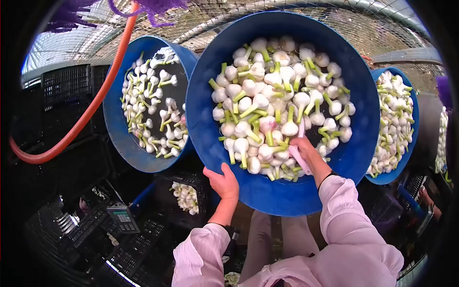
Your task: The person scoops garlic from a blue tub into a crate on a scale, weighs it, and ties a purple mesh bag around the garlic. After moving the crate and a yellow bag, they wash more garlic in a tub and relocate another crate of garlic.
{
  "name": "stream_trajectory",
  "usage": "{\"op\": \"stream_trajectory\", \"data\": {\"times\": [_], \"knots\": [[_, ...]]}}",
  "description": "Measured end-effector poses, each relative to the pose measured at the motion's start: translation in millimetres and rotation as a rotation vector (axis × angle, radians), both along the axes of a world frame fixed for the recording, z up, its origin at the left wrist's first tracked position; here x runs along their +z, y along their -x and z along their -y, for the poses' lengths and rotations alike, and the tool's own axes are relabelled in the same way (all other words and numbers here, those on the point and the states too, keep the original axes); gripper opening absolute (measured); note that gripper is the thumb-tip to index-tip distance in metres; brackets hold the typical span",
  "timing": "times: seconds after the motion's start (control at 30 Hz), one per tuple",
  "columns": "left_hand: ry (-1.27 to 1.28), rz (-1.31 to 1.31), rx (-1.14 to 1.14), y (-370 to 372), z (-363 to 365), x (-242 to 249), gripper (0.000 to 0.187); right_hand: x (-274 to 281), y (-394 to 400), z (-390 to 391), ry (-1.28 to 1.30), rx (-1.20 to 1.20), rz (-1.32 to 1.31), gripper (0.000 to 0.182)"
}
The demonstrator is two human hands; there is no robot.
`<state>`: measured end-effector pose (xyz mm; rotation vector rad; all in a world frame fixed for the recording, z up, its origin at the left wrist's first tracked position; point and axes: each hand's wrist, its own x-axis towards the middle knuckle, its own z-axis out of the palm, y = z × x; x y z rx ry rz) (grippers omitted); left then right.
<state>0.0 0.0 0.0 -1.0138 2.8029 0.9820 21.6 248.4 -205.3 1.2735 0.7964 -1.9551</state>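
**Three blue tubs of garlic, two hands on the middle one**

Three blue tubs show in the head view, all holding white garlic bulbs with short green stems. The middle tub (282, 191) is the largest in view and is tilted toward the camera, heaped with bulbs (267, 95) too many to count. The left tub (117, 129) holds a thinner layer of smaller bulbs with its dark floor showing through; the right tub (399, 167) is partly hidden behind the middle one and is packed full.

The person's left hand (223, 182) grips the near rim of the middle tub, thumb over the edge and fingers curled around it. The right hand (302, 149) is inside the same tub, closed around a pale pink tool (300, 158) among the bulbs nearest the rim; what kind of tool cannot be told. Both arms wear pale pink sleeves.

One orange hose (86, 112) curves down the left side. Below the left tub, one small scale with a display (123, 217) rests on black plastic crates (67, 83), and one crate (186, 196) holds a few more bulbs.
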Motion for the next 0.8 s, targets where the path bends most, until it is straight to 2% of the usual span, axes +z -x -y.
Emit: {"op": "stream_trajectory", "data": {"times": [0.07, 0.1, 0.2, 0.3, 0.43, 0.57, 0.63, 0.7, 0.73, 0.77, 0.8], "knots": [[0.006, 0.009, 0.013, 3, 4, 4, 0.050, 37, 10, 4, -0.077, 0.012, -0.097, 0.047], [-0.051, -0.001, 0.009, 5, -15, -4, 0.049, 58, 16, -30, -0.145, 0.031, -0.092, 0.045], [-0.004, 0.023, 0.011, -1, 0, -1, 0.049, 81, 5, -34, -0.118, 0.102, -0.050, 0.036], [-0.003, 0.052, 0.025, 1, -1, 3, 0.049, 103, -7, -50, 0.044, 0.079, -0.012, 0.043], [-0.007, 0.007, 0.012, 1, 1, -1, 0.049, 152, -16, -53, 0.015, 0.037, -0.060, 0.040], [-0.040, 0.058, 0.039, 4, 3, 5, 0.055, 189, -26, -47, -0.125, 0.030, -0.202, 0.039], [-0.219, -0.031, 0.072, -3, 6, 16, 0.065, 207, -31, -46, -0.120, 0.031, -0.236, 0.042], [0.100, -0.088, -0.041, -19, -9, 24, 0.077, 230, -35, -38, -0.182, 0.029, -0.272, 0.043], [-0.115, -0.140, -0.107, -31, -18, 44, 0.081, 237, -37, -33, -0.214, 0.033, -0.314, 0.043], [-0.174, -0.043, -0.210, -41, -26, 60, 0.081, 246, -40, -28, -0.232, 0.069, -0.364, 0.043], [-0.391, 0.007, -0.237, -46, -28, 74, 0.082, 261, -44, -13, -0.262, 0.037, -0.388, 0.042]]}}
